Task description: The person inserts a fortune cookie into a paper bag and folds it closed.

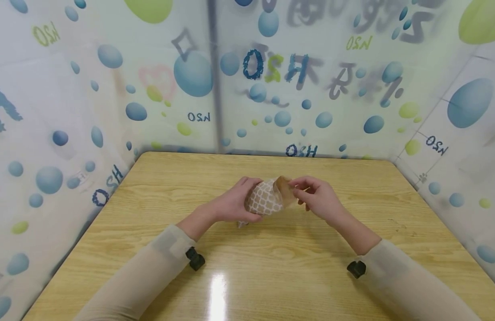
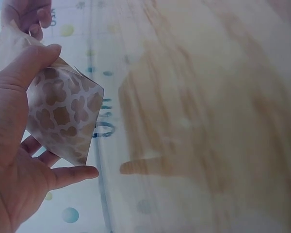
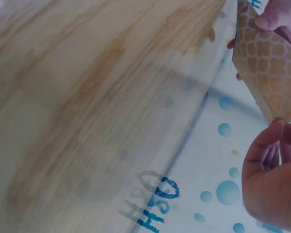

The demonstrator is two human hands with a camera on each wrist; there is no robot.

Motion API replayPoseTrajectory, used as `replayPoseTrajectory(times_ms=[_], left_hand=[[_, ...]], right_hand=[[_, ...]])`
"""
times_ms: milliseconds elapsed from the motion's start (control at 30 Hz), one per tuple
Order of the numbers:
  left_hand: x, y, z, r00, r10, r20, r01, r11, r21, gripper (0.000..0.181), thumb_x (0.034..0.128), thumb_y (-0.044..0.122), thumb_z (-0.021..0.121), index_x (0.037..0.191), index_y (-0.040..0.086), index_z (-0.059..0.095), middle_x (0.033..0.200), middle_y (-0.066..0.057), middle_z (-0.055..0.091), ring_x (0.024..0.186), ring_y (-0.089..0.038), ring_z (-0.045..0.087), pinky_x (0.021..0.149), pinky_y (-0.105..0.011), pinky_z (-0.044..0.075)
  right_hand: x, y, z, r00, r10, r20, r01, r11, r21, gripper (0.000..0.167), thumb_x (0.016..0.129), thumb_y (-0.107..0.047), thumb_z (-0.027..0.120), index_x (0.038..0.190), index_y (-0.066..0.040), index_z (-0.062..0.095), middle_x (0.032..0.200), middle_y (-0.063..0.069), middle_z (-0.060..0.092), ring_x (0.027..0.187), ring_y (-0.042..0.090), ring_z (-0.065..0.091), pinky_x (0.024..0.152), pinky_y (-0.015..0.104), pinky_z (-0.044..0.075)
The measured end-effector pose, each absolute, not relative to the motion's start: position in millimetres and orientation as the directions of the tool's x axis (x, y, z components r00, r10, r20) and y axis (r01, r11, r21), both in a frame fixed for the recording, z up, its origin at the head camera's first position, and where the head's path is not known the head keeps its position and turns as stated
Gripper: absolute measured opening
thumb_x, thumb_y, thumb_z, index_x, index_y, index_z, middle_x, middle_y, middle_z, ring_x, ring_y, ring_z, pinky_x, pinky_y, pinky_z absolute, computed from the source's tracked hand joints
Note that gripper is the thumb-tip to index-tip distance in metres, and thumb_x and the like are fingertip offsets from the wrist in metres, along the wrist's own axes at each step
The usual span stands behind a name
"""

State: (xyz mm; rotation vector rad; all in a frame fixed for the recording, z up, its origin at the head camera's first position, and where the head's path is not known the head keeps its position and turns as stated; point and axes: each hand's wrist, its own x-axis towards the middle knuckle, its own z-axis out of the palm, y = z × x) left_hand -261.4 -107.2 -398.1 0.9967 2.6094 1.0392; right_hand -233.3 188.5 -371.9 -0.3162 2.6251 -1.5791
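Observation:
A brown paper piece with a white lattice pattern (image 1: 265,197) is held above the table between both hands. My left hand (image 1: 238,201) grips its left part, thumb on the near side. In the left wrist view the left hand (image 2: 19,145) has its thumb across the patterned paper (image 2: 63,114), and one finger sticks out below the corner. My right hand (image 1: 319,200) pinches the right end, where plain brown paper shows. The right wrist view has the right hand's (image 3: 271,170) thumb and finger closed on the pointed tip of the paper (image 3: 269,63).
A wood-grain table (image 1: 247,267) lies beneath both arms, with light glare near its front. Printed sheets with blue and green dots (image 1: 283,118) stand behind it and at both sides. Each sleeve has a small black device at the cuff.

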Motion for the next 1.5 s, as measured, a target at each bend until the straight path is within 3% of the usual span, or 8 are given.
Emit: replayPoseTrajectory(times_ms=[233, 400, 533, 733, 933, 1067, 1267, 1500], left_hand=[[-261.9, -106.1, -399.4, -0.782, 0.614, 0.106, 0.517, 0.544, 0.661, 0.104, 0.0854, 0.034, 0.094, 0.165, 0.009, 0.032, 0.156, -0.017, 0.042, 0.136, -0.031, 0.051, 0.119, -0.053, 0.049], [-260.8, -100.3, -399.3, -0.827, 0.539, 0.158, 0.500, 0.580, 0.643, 0.110, 0.0830, 0.038, 0.095, 0.165, 0.007, 0.029, 0.153, -0.018, 0.042, 0.132, -0.031, 0.053, 0.117, -0.052, 0.051], [-257.7, -90.3, -398.7, -0.864, 0.475, 0.168, 0.456, 0.597, 0.660, 0.116, 0.0810, 0.041, 0.097, 0.167, 0.010, 0.027, 0.150, -0.017, 0.038, 0.129, -0.031, 0.054, 0.116, -0.052, 0.052], [-252.3, -77.2, -398.7, -0.876, 0.445, 0.185, 0.436, 0.567, 0.699, 0.118, 0.0810, 0.051, 0.097, 0.167, 0.011, 0.026, 0.151, -0.014, 0.035, 0.131, -0.030, 0.053, 0.116, -0.051, 0.052], [-251.0, -80.5, -396.4, -0.831, 0.514, 0.215, 0.465, 0.428, 0.775, 0.100, 0.0989, 0.035, 0.084, 0.170, 0.007, 0.020, 0.162, -0.017, 0.041, 0.146, -0.031, 0.052, 0.124, -0.052, 0.045], [-251.8, -85.6, -394.9, -0.787, 0.571, 0.234, 0.501, 0.372, 0.781, 0.084, 0.1078, 0.030, 0.072, 0.169, 0.005, 0.021, 0.159, -0.017, 0.045, 0.145, -0.033, 0.054, 0.119, -0.050, 0.051], [-251.8, -89.8, -393.9, -0.787, 0.576, 0.220, 0.452, 0.297, 0.841, 0.068, 0.1072, 0.026, 0.074, 0.157, 0.007, 0.032, 0.147, -0.015, 0.049, 0.130, -0.033, 0.062, 0.094, -0.039, 0.065], [-250.6, -94.5, -395.0, -0.805, 0.554, 0.214, 0.438, 0.311, 0.843, 0.072, 0.0994, 0.024, 0.084, 0.153, 0.010, 0.037, 0.144, -0.013, 0.053, 0.123, -0.029, 0.062, 0.089, -0.036, 0.066]], right_hand=[[-234.4, 190.6, -372.4, -0.970, -0.237, 0.058, -0.151, 0.395, -0.906, 0.050, 0.111, -0.025, 0.067, 0.157, -0.010, 0.056, 0.127, 0.020, 0.068, 0.095, 0.033, 0.074, 0.068, 0.036, 0.062], [-234.0, 186.0, -376.8, -0.957, -0.289, 0.016, -0.106, 0.300, -0.948, 0.081, 0.109, -0.033, 0.071, 0.172, -0.010, 0.026, 0.154, 0.027, 0.053, 0.121, 0.034, 0.073, 0.091, 0.044, 0.066], [-230.8, 176.9, -380.8, -0.939, -0.343, -0.035, -0.060, 0.264, -0.963, 0.091, 0.105, -0.028, 0.077, 0.172, -0.010, 0.018, 0.160, 0.025, 0.049, 0.137, 0.037, 0.064, 0.107, 0.048, 0.061], [-227.3, 168.1, -378.8, -0.954, -0.300, 0.023, -0.134, 0.354, -0.926, 0.081, 0.103, -0.030, 0.079, 0.166, -0.010, 0.033, 0.143, 0.021, 0.061, 0.113, 0.028, 0.065, 0.090, 0.045, 0.060], [-229.4, 168.1, -375.2, -0.944, -0.317, 0.091, -0.194, 0.310, -0.931, 0.068, 0.108, -0.020, 0.072, 0.166, -0.009, 0.038, 0.153, 0.022, 0.060, 0.128, 0.034, 0.065, 0.107, 0.058, 0.059], [-230.3, 171.4, -373.5, -0.940, -0.326, 0.100, -0.205, 0.306, -0.930, 0.061, 0.108, -0.014, 0.070, 0.163, -0.006, 0.045, 0.148, 0.025, 0.061, 0.126, 0.035, 0.066, 0.107, 0.054, 0.060], [-232.4, 175.2, -370.1, -0.915, -0.382, 0.132, -0.247, 0.269, -0.931, 0.059, 0.109, -0.007, 0.066, 0.164, -0.003, 0.046, 0.147, 0.028, 0.061, 0.126, 0.036, 0.068, 0.098, 0.035, 0.064], [-233.2, 176.4, -372.8, -0.894, -0.431, 0.123, -0.262, 0.280, -0.923, 0.058, 0.107, -0.009, 0.070, 0.161, -0.005, 0.050, 0.148, 0.026, 0.062, 0.134, 0.043, 0.065, 0.101, 0.043, 0.064]])
